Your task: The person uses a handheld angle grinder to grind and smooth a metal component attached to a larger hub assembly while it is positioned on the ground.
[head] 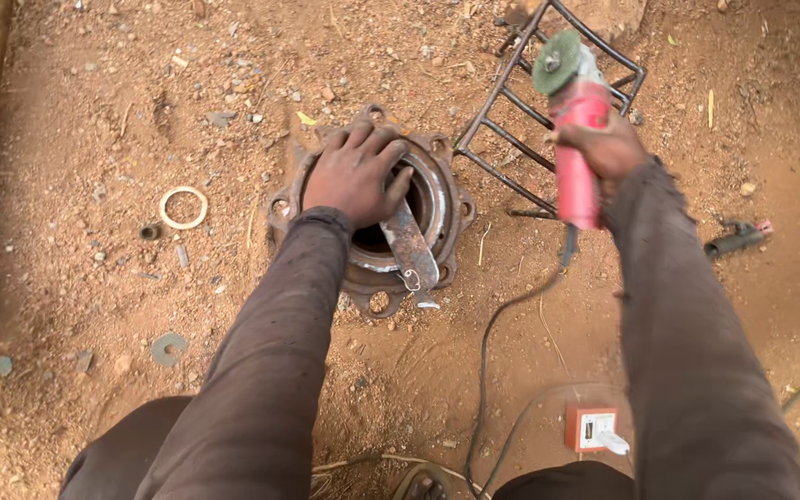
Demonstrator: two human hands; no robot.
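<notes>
Down on the red dirt ground (94,111), the left hand (356,174) lies flat with fingers spread over a rusty wheel hub (372,213), pinning a worn metal blade (411,252) across the hub's open centre; the grip there is a pressing palm, not a pinch. The right hand (604,148) is wrapped tight around the red body of an angle grinder (574,130), its green-grey disc raised well clear of the hub, above a welded rebar frame (548,111).

To do this well, I judge the blade should stay pressed hard against the hub rim so it cannot chatter, with the left fingers kept back from the blade's free end, where the disc would likely meet it. The grinder's cord (493,370) trails toward the knees and is best kept behind the tool, away from the disc.

Counted: one hub, one blade, one grinder, one rebar frame, one orange socket box (591,428) near the bottom. Loose on the dirt lie one pale ring (183,207), one grey washer (168,348) and one small dark tool (738,239) at the right.
</notes>
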